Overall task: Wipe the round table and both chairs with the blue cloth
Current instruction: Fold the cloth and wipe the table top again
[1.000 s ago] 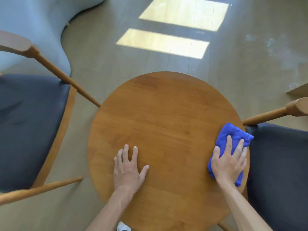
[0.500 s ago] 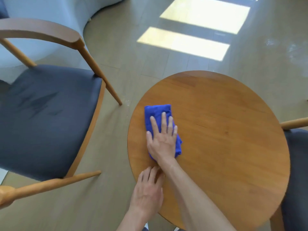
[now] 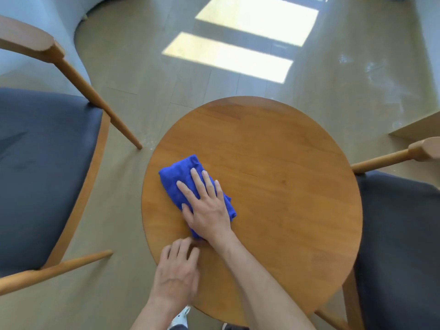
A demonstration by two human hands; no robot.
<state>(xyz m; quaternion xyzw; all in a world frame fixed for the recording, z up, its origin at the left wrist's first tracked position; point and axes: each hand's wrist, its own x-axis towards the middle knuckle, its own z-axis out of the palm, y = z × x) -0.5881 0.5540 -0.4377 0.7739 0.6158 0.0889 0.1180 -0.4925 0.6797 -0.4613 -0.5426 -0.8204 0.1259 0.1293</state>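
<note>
Left chair (image 3: 42,177): dark seat in a wooden frame, standing left of the desk and apart from it.
Left hand (image 3: 177,275): palm down on the near-left edge of the desk (image 3: 285,210), fingers laid forward and slightly blurred; its grip holds nothing, and its fingertips lie just short of the right wrist.
Blue cloth (image 3: 176,179): folded, flat on the left half of the round desk, partly under the right hand.
Right hand (image 3: 207,208): forearm crossing in from the lower right, palm pressed on the cloth, fingers straight and spread, pointing up and left; the grip is flat and wide, pressing rather than pinching.
Right chair (image 3: 400,234): dark seat tucked against the desk's right edge.
Change from half a second ago: cloth and right hand sit in much the same spot on the left half; one second ago they were at the right edge.
Count: two hands, two chairs, one cloth, one desk.
</note>
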